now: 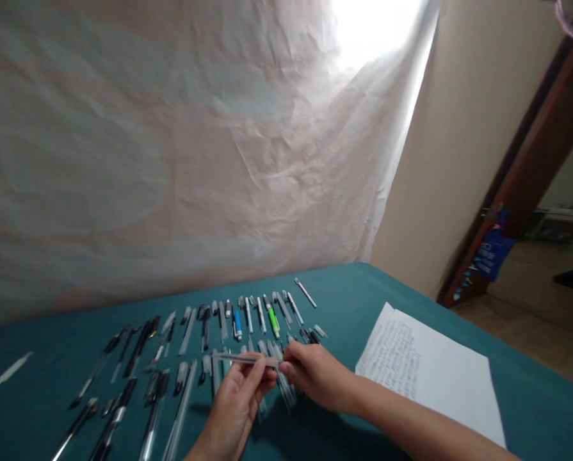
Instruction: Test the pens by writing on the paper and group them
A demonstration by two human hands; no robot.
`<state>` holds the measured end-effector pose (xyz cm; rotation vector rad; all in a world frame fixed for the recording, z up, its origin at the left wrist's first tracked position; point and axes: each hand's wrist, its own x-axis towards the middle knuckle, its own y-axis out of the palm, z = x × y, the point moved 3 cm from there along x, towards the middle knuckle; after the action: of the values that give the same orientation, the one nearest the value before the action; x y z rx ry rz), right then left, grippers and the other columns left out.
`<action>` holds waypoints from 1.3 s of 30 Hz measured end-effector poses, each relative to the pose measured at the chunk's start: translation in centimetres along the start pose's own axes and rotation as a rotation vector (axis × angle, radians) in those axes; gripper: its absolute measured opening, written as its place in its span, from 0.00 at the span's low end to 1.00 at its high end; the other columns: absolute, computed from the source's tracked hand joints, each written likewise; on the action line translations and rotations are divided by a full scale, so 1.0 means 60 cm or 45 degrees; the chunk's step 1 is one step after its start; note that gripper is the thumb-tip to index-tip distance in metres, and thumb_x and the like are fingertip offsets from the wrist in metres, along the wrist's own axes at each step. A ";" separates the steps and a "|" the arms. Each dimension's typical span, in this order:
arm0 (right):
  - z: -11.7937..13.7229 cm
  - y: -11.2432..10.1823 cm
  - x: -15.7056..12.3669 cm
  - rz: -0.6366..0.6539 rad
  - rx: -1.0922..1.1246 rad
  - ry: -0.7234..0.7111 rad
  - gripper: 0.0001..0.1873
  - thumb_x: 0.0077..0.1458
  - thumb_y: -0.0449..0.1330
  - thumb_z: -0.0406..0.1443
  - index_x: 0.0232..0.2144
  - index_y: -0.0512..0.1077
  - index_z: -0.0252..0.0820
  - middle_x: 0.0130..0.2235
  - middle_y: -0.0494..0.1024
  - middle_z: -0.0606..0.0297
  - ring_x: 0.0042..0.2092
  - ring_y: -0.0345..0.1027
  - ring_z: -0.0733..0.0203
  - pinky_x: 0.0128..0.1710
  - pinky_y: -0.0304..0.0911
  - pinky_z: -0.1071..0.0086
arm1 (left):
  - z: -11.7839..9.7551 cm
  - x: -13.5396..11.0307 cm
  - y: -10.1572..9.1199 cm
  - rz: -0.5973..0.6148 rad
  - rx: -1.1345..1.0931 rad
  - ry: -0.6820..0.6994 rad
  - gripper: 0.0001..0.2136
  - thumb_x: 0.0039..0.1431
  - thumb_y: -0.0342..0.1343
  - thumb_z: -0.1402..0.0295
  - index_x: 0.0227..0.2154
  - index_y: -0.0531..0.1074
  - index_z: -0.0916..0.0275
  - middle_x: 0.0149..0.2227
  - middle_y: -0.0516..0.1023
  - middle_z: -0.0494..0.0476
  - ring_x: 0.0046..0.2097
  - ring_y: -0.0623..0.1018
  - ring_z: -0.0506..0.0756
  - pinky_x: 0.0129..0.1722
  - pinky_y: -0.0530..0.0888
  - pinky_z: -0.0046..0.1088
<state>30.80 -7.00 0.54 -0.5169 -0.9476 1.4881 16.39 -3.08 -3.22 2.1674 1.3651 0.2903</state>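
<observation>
My left hand [242, 394] holds a slim see-through pen [241, 359] between thumb and fingers, roughly level above the table. At the pen's right end, my right hand [310, 371] is closed in a pinch; whether its fingertips grip the pen itself or a small part at its tip is hidden. Below and behind both hands lie rows of pens, many with caps lying apart from their barrels. Among them are a green pen [272, 322] and a blue pen [237, 325]. Black pens [114, 422] lie to the left.
The table [353, 301] has a dark green cover. White paper sheets [449, 378], partly handwritten, lie on the right. A lone white pen [305, 292] lies near the back edge, and a white stick-like thing [5, 378] at far left. A pale sheet [194, 141] hangs behind.
</observation>
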 end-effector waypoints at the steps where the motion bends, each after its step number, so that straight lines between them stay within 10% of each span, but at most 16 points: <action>1: 0.000 0.002 0.000 0.021 0.012 -0.007 0.12 0.59 0.48 0.39 0.28 0.65 0.40 0.24 0.73 0.67 0.25 0.64 0.68 0.24 0.51 0.77 | 0.000 0.000 0.001 0.007 0.004 -0.004 0.11 0.47 0.65 0.67 0.32 0.71 0.64 0.32 0.76 0.53 0.34 0.75 0.50 0.38 0.73 0.23; 20: 0.006 -0.012 -0.002 -0.066 -0.140 -0.147 0.16 0.61 0.44 0.37 0.28 0.68 0.39 0.26 0.74 0.65 0.27 0.66 0.66 0.28 0.55 0.76 | -0.009 -0.012 0.011 0.021 0.030 0.005 0.11 0.47 0.64 0.65 0.31 0.71 0.64 0.30 0.73 0.52 0.31 0.72 0.49 0.36 0.71 0.23; 25: 0.019 -0.025 -0.006 -0.029 -0.333 -0.357 0.23 0.58 0.46 0.30 0.56 0.56 0.46 0.39 0.74 0.61 0.35 0.68 0.63 0.33 0.57 0.74 | -0.002 -0.019 0.028 0.221 0.235 -0.024 0.13 0.50 0.60 0.60 0.31 0.71 0.64 0.24 0.69 0.49 0.24 0.67 0.46 0.24 0.66 0.20; 30: 0.028 -0.013 -0.007 0.118 -0.467 -0.460 0.17 0.55 0.50 0.30 0.47 0.66 0.45 0.34 0.74 0.63 0.32 0.66 0.64 0.30 0.55 0.75 | 0.015 -0.036 0.043 0.410 0.500 -0.051 0.16 0.50 0.58 0.54 0.29 0.69 0.65 0.21 0.68 0.48 0.21 0.66 0.47 0.22 0.63 0.22; 36: -0.007 -0.109 -0.008 0.062 -0.303 -0.193 0.09 0.53 0.53 0.31 0.38 0.68 0.41 0.34 0.74 0.65 0.33 0.65 0.65 0.31 0.56 0.76 | 0.010 -0.045 0.045 0.400 0.508 -0.044 0.19 0.53 0.52 0.51 0.31 0.69 0.64 0.24 0.71 0.52 0.23 0.69 0.48 0.24 0.63 0.22; 39: -0.048 -0.163 -0.028 0.337 -0.147 -0.085 0.09 0.53 0.54 0.35 0.37 0.70 0.40 0.27 0.72 0.68 0.26 0.61 0.68 0.26 0.55 0.77 | 0.009 -0.047 0.046 0.404 0.542 -0.020 0.18 0.54 0.52 0.51 0.30 0.69 0.64 0.25 0.71 0.53 0.23 0.70 0.48 0.25 0.63 0.22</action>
<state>39.18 -8.57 6.39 -0.7014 -1.0523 1.7022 17.43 -6.64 -1.81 2.7375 1.1471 0.1033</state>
